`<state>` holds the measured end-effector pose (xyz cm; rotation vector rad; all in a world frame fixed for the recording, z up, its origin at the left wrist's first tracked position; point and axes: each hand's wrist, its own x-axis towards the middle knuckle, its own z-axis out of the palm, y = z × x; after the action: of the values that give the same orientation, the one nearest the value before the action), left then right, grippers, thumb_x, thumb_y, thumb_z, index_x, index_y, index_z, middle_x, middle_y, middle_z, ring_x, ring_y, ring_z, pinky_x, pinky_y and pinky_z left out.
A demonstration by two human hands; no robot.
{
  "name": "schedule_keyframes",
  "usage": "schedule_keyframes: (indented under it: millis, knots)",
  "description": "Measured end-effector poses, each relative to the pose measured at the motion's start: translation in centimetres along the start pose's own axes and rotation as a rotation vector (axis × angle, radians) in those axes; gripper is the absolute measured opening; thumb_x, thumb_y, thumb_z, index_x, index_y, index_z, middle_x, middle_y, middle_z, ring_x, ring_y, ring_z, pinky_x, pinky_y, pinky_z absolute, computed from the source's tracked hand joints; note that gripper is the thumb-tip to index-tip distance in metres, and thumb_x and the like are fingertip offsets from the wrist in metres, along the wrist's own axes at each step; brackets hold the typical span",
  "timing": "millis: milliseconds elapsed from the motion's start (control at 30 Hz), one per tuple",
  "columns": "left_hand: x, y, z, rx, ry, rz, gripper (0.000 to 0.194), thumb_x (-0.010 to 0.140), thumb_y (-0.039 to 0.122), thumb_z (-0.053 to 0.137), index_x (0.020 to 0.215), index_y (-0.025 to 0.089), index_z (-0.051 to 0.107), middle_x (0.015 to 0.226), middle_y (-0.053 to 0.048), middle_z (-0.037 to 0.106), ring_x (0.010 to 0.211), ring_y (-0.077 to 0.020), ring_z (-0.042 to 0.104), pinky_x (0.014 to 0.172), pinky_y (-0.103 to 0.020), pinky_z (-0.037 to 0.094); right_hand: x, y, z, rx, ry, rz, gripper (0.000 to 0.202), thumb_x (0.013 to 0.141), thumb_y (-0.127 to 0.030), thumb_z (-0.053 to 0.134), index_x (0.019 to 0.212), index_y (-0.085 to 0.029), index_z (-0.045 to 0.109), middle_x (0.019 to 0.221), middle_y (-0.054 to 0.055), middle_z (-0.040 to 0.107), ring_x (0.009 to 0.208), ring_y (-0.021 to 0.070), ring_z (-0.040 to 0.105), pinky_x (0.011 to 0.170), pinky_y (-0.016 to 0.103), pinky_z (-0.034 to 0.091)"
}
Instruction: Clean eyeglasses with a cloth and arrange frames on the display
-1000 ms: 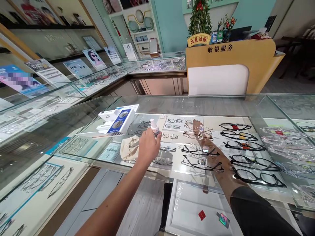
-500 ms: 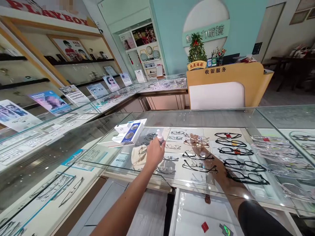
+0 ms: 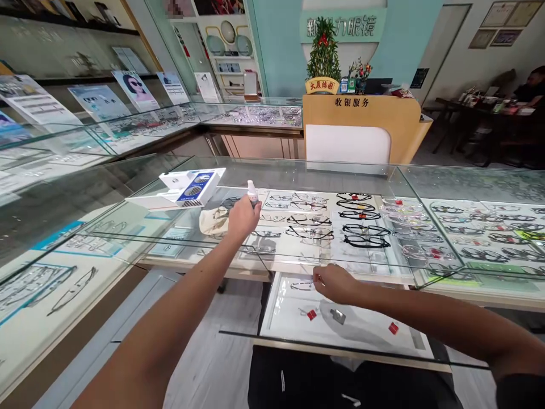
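My left hand (image 3: pixel 244 217) is closed around a small white-capped bottle (image 3: pixel 252 192) on the glass counter top (image 3: pixel 298 250). Just left of it lies a cream cloth (image 3: pixel 213 221). My right hand (image 3: pixel 334 283) is over the pulled-out white drawer (image 3: pixel 281 324), its fingers pinched at the end of a thin pair of glasses (image 3: pixel 301 286). Red tags (image 3: pixel 312 314) and a grey tag (image 3: pixel 338 316) lie in the drawer.
An open white and blue box (image 3: pixel 200 190) stands on the counter at left. Rows of dark glasses (image 3: pixel 367 236) lie under the glass. Behind is a yellow cashier desk (image 3: pixel 361 113); a person (image 3: pixel 532 88) sits at the far right.
My right hand has moved from over the displayed glasses down to the drawer and now pinches a pair of glasses. The view has tilted down and right. My left hand still holds the bottle.
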<state>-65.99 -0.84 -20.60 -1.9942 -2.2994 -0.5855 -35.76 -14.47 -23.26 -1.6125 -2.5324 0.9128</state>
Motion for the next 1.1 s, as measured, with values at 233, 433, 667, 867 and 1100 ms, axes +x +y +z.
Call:
schedule_keyframes:
  millis: [233,433,667,867,1100]
  knots:
    - [-0.2,0.0,-0.1,-0.037,-0.007,0.003,0.044,0.109,0.047,0.040,0.130,0.014,0.059,0.124,-0.027,0.074,0.120,-0.0449,0.068,0.095,-0.050,0.050,-9.4,-2.8,-4.9,0.068,-0.025,-0.076,0.013,0.098,-0.024,0.064,0.105,-0.023,0.076,0.071,0.000,0.069,0.075,0.0188,0.062,0.069,0.029,0.032]
    - [-0.1,0.0,-0.1,-0.047,-0.003,0.007,0.043,0.108,0.047,0.041,0.129,0.014,0.059,0.125,-0.027,0.073,0.122,-0.0457,0.067,0.097,-0.052,0.049,-5.4,-4.1,-14.7,0.068,0.382,-0.064,0.013,0.100,-0.030,0.062,0.096,-0.023,0.072,0.058,-0.006,0.059,0.055,0.0143,0.051,0.065,0.029,0.034]
    - [0.2,-0.1,-0.1,-0.031,0.006,0.003,0.041,0.109,0.046,0.040,0.128,0.015,0.059,0.128,-0.026,0.073,0.124,-0.0456,0.065,0.098,-0.053,0.049,9.1,-1.3,-20.6,-0.162,0.569,0.054,0.016,0.098,-0.023,0.062,0.105,-0.019,0.076,0.105,0.010,0.079,0.092,0.0226,0.068,0.074,0.031,0.044]
    - [0.6,-0.5,0.1,-0.045,0.016,0.001,0.037,0.108,0.046,0.042,0.124,0.018,0.060,0.129,-0.024,0.073,0.125,-0.0448,0.063,0.100,-0.053,0.048,17.6,1.0,-19.9,-0.246,0.450,0.086,0.018,0.100,-0.020,0.065,0.111,-0.014,0.078,0.118,0.017,0.080,0.110,0.0269,0.070,0.090,0.033,0.050]
    - [0.8,-0.9,0.4,-0.071,0.021,0.007,0.034,0.108,0.046,0.043,0.122,0.020,0.060,0.129,-0.022,0.072,0.125,-0.0436,0.062,0.102,-0.054,0.048,20.0,2.8,-18.9,-0.277,0.390,0.115,0.020,0.103,-0.023,0.066,0.115,-0.014,0.080,0.122,0.018,0.080,0.110,0.0263,0.071,0.092,0.034,0.051]
